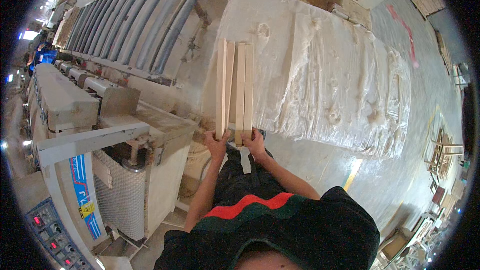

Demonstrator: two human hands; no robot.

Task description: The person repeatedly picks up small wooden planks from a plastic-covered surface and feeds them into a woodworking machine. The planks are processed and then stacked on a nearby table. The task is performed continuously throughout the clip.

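Note:
In front of my body I hold long, pale wooden strips by their near ends. My left hand is closed around the left wooden strips, which lie close together and point away from me. My right hand grips the right wooden strips in the same way. A narrow gap runs between the two bunches. Beyond and to the right of the strips spreads a large stack wrapped in clear plastic film; whether the strips' far ends touch it I cannot tell.
At the left stands a machine with a textured roller and a control panel with red displays. Behind it runs a roller conveyor. A person in blue is far left. Wooden frames stand on the floor at right.

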